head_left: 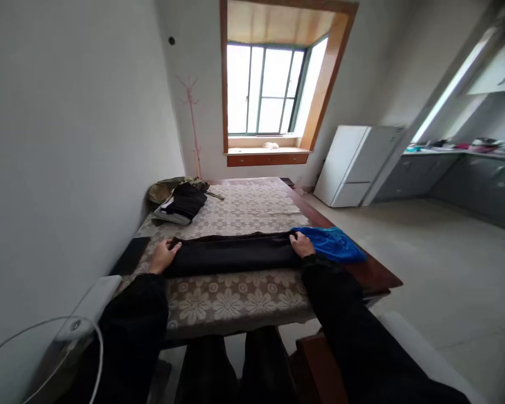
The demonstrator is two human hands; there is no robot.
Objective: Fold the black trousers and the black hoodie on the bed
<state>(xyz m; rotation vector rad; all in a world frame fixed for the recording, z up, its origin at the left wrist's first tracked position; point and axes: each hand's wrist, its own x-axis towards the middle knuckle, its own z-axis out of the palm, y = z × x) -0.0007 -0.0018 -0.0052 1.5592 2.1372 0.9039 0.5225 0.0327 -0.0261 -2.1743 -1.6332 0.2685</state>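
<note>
Black garment (235, 256), folded into a long strip, laid flat across the near part of the flower-patterned tablecloth (235, 303), running from nine to three o'clock. Pinched near both far corners: left hand (163, 256) at ten o'clock, right hand (302, 245) at two, thumbs and fingers closed on the fabric, with most of the strip between the grips. Held this wide probably to keep the fold straight and the far edge even; laid flat likely for firm, level support. Just beside the right hand, toward three o'clock, rumpled blue cloth (337, 246), perhaps placed there to stay within reach. Toward eleven, well apart, dark folded clothes (186, 201), apparently stacked out of the way.
</note>
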